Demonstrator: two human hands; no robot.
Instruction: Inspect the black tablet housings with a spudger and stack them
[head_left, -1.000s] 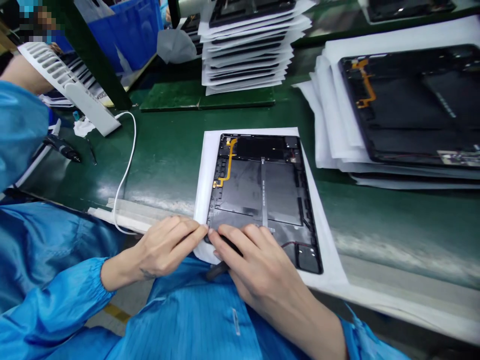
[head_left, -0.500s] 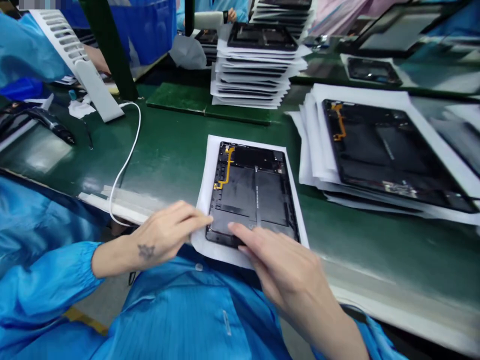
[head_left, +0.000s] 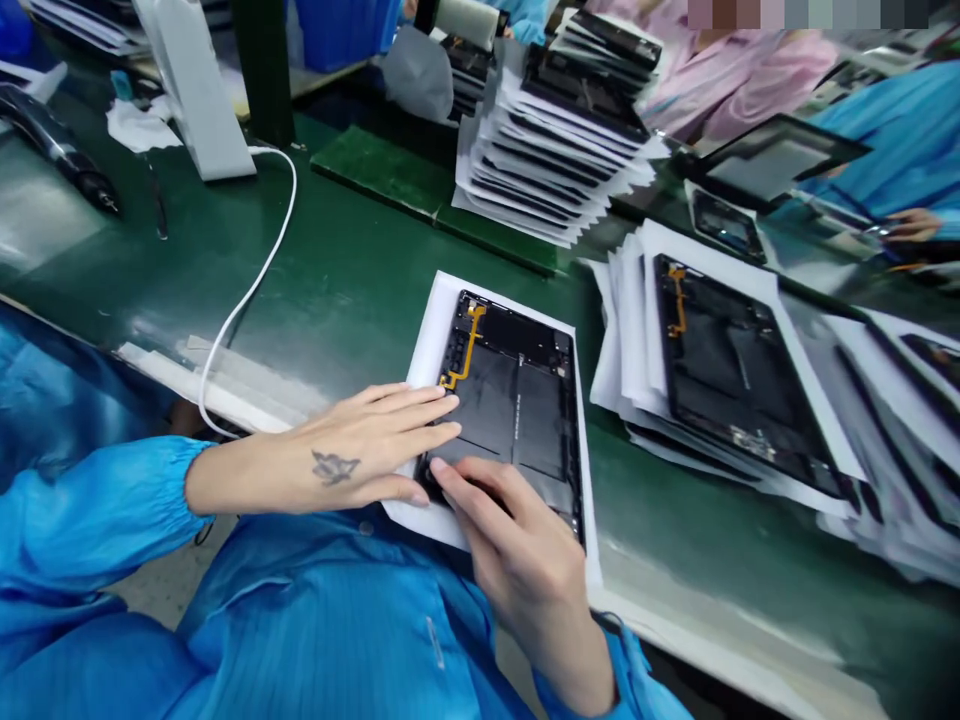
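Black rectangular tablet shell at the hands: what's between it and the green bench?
A white paper-like sheet: the head view shows it under the black tablet shell, on the green bench.

White print [head_left: 517, 415] on the tablet [head_left: 496, 395] — too small to read.

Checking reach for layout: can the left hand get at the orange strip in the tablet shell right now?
Probably yes: the left hand is stretched over the edge of the tablet shell, close to the orange strip, which looks largely uncovered. The right hand sits nearer the person, clear of it.
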